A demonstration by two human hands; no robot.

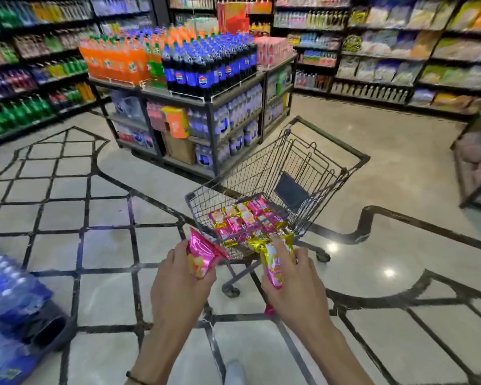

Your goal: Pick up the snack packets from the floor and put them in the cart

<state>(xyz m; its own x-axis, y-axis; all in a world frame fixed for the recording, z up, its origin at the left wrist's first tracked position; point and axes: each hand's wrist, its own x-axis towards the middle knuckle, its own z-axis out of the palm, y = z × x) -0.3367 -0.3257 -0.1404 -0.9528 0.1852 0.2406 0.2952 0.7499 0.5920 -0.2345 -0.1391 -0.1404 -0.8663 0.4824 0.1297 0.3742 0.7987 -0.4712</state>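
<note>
A wire shopping cart (325, 151) stands on the tiled floor in front of me, with several pink and gold snack packets (242, 219) lying in its basket. My left hand (178, 284) grips a pink snack packet (202, 255) just short of the cart's near rim. My right hand (295, 282) grips a pink and gold snack packet (275, 262) at the same rim. A bit of another pink packet (269, 311) shows under my right wrist; where it lies I cannot tell.
A display stand (228, 98) of orange and dark soda bottles rises just behind the cart. Shelves of drinks line the left wall and packaged goods the right. Wrapped packs of water bottles (9, 307) lie at my left. My shoe (233, 370) shows at the bottom.
</note>
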